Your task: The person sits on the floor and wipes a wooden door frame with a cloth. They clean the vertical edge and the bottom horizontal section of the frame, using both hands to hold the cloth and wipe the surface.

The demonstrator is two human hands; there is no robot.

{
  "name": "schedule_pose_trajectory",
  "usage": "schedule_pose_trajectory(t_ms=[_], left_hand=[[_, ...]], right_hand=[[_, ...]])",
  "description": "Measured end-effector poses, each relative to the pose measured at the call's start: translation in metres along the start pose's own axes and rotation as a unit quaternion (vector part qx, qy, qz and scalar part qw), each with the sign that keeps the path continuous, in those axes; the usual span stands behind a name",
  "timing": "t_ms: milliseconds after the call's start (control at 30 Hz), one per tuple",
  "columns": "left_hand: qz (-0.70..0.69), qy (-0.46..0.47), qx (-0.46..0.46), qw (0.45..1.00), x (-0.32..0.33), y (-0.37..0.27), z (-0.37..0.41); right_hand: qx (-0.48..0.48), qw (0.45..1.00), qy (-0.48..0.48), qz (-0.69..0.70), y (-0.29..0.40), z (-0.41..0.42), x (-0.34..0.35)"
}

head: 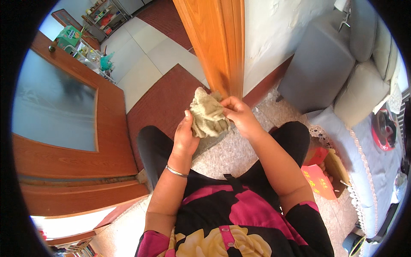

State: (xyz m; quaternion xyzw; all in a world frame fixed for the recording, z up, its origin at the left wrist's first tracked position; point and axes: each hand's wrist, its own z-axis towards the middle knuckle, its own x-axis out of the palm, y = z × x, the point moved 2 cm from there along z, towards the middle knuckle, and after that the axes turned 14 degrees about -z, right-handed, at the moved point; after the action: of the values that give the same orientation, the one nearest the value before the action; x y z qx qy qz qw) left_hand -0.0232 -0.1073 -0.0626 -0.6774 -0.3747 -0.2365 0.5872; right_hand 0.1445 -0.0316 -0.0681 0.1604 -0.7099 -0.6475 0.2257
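A crumpled beige-green cloth (210,114) is held up between my two hands, in front of the foot of a wooden door frame (221,48). My left hand (185,133) grips its left side, thumb pointing up and the other fingers hidden behind the fabric. With thumb and fingertips my right hand (239,114) pinches the cloth's right edge. Both of my knees, in black trousers (154,144), are bent on either side of it. Whether the cloth touches the wood behind it, I cannot tell.
At left stands a wooden door (110,128) with a frosted glass pane (57,102). A dark red mat (160,102) lies on the floor by it. To the right are a grey sofa (318,61), a cloth-covered table (359,167) and an open red cardboard box (321,183).
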Motion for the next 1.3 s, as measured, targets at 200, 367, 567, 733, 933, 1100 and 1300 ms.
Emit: schedule_pose_trajectory(t_ms=[200, 367, 567, 733, 933, 1100, 1300], left_hand=[[-0.130, -0.058, -0.055, 0.988, -0.005, 0.022, 0.008], [-0.082, 0.087, -0.090, 0.989, 0.004, 0.049, 0.010], [0.027, 0.115, -0.077, 0.990, 0.023, 0.048, 0.015], [0.488, 0.046, 0.008, 0.871, -0.006, 0.044, 0.034], [0.380, 0.039, -0.075, 0.921, -0.021, 0.049, 0.024], [0.363, 0.059, -0.203, 0.908, -0.022, 0.062, 0.024], [0.277, 0.017, -0.303, 0.911, -0.045, 0.090, 0.016]], right_hand=[[0.058, 0.978, -0.042, 0.198, -0.006, -0.004, -0.029], [0.041, 0.965, -0.030, 0.257, -0.018, -0.003, -0.051], [-0.003, 0.998, -0.058, -0.041, 0.021, -0.031, -0.056], [-0.091, 0.989, -0.034, -0.109, 0.025, -0.035, -0.069], [-0.116, 0.929, -0.031, -0.349, 0.027, -0.036, -0.067], [-0.140, 0.918, 0.030, -0.370, 0.024, -0.034, -0.060], [-0.222, 0.877, 0.057, -0.421, 0.018, -0.032, -0.041]])
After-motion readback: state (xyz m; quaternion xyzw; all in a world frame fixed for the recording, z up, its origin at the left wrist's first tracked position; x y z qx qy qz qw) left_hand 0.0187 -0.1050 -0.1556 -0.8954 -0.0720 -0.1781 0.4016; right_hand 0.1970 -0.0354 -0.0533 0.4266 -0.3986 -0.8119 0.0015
